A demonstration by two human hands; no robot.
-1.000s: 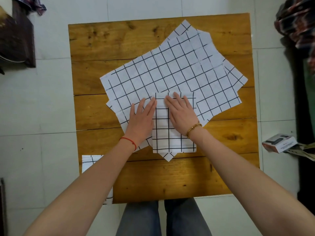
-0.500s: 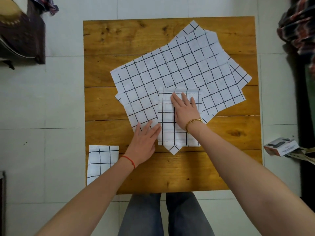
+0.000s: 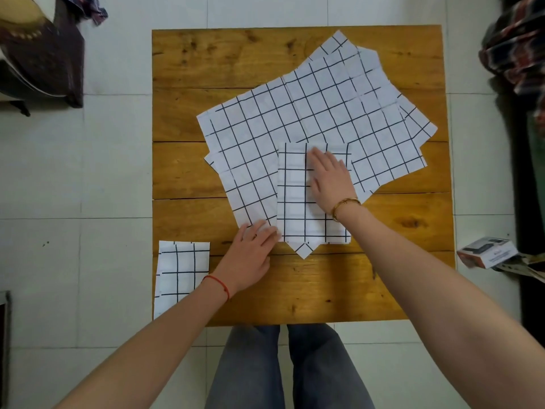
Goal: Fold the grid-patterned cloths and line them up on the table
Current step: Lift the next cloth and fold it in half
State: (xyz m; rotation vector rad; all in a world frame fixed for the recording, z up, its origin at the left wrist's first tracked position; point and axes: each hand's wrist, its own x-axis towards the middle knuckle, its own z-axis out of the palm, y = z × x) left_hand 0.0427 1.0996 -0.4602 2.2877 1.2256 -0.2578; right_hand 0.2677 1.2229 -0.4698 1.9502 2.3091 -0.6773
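Observation:
A stack of unfolded white cloths with a black grid [image 3: 318, 113] lies askew across the middle of the wooden table [image 3: 224, 60]. On its near part sits a folded grid cloth [image 3: 295, 202], an upright rectangle. My right hand [image 3: 331, 180] presses flat on the folded cloth with straight fingers. My left hand [image 3: 250, 255] rests at the folded cloth's lower left corner, its fingertips at that edge; whether they pinch it is unclear. Another folded grid cloth [image 3: 181, 270] lies at the table's near left corner, partly under my left forearm.
The table stands on a white tiled floor [image 3: 88, 202]. A small cardboard box [image 3: 486, 252] lies on the floor to the right. Dark furniture [image 3: 38, 54] is at the upper left and plaid fabric [image 3: 519, 48] at the upper right. My legs are below the near edge.
My left hand has slid from the top of the folded cloth down to its lower left corner. My right hand stays flat on the cloth. The view has shifted slightly.

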